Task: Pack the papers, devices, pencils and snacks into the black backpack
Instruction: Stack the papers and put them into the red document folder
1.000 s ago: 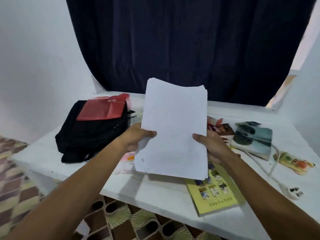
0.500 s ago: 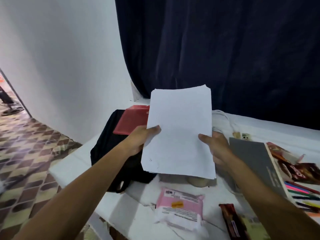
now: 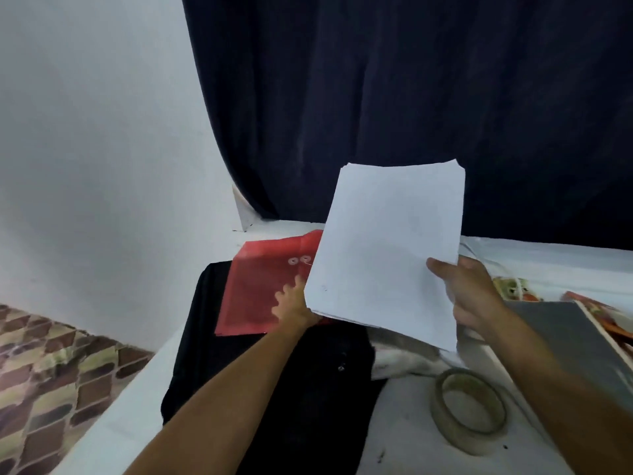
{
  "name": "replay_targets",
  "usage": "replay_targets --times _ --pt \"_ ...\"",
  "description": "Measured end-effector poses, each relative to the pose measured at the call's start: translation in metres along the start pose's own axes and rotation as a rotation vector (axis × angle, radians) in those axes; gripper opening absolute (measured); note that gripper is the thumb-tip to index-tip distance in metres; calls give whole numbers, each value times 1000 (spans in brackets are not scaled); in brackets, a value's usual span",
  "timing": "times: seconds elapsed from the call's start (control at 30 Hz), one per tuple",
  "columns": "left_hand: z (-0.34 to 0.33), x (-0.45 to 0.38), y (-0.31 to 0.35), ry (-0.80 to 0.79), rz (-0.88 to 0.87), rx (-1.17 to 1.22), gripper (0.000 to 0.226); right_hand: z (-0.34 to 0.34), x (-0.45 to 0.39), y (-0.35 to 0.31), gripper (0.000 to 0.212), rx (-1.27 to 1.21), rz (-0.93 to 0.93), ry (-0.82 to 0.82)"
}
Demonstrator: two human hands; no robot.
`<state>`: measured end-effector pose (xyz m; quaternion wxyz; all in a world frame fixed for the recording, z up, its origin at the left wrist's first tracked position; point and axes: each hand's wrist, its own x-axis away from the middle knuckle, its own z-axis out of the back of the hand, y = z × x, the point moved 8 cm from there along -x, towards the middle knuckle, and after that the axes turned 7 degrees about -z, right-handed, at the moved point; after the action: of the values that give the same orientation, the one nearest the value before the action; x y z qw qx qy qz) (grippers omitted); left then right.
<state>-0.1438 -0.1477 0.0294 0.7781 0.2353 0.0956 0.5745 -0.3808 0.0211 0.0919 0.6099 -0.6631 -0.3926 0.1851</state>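
My right hand (image 3: 469, 293) grips a stack of white papers (image 3: 387, 252) by its right edge and holds it tilted in the air above the black backpack (image 3: 267, 389). The backpack lies flat on the left part of the white table (image 3: 404, 423). A red string-tie envelope (image 3: 260, 286) lies on the backpack's far end. My left hand (image 3: 291, 303) reaches under the papers' left edge, its fingers spread on the red envelope; the papers hide part of it.
A roll of tape (image 3: 469, 409) lies on the table right of the backpack. A grey book (image 3: 575, 337) and colourful snack packets (image 3: 513, 286) sit at the right. A dark curtain hangs behind; a white wall stands at the left.
My left hand let go of the papers and moved onto the red envelope. My right hand alone now holds the stack. The view has swung left and closer to the backpack.
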Motion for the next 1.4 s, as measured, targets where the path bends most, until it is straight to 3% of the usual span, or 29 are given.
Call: replay_targets --times 0.17,0.3,0.47,0.57,0.7,0.87,0.93,1.03,1.13,1.4 --pt "-10 -27 5 112 167 130 62 8 -2 6 9 -13 -8 88" --pt "-17 -44 -9 73 214 309 47 15 -2 3 13 15 -29 123" --pt "3 -32 9 20 -66 365 57 -5 -3 -28 20 23 -1 22" --pt "18 -7 35 -12 -327 139 46 -28 -12 -43 24 32 17 -54" --pt "7 40 56 -206 -484 -86 44 -68 -23 -40 17 177 -6 -193" --pt "-24 77 60 -496 -635 167 45 -40 -56 -7 21 607 -74 -91" --pt "-28 70 53 -459 -681 163 40 -12 -64 -6 20 748 -84 -18" --pt "-38 57 39 -331 -757 -134 37 23 -64 -19 17 869 -115 43" --pt "-44 54 37 -205 -736 -321 53 44 -57 -37 11 1054 -114 52" --pt "-54 55 56 -160 -797 -256 47 72 -38 -57 7 1226 -167 16"
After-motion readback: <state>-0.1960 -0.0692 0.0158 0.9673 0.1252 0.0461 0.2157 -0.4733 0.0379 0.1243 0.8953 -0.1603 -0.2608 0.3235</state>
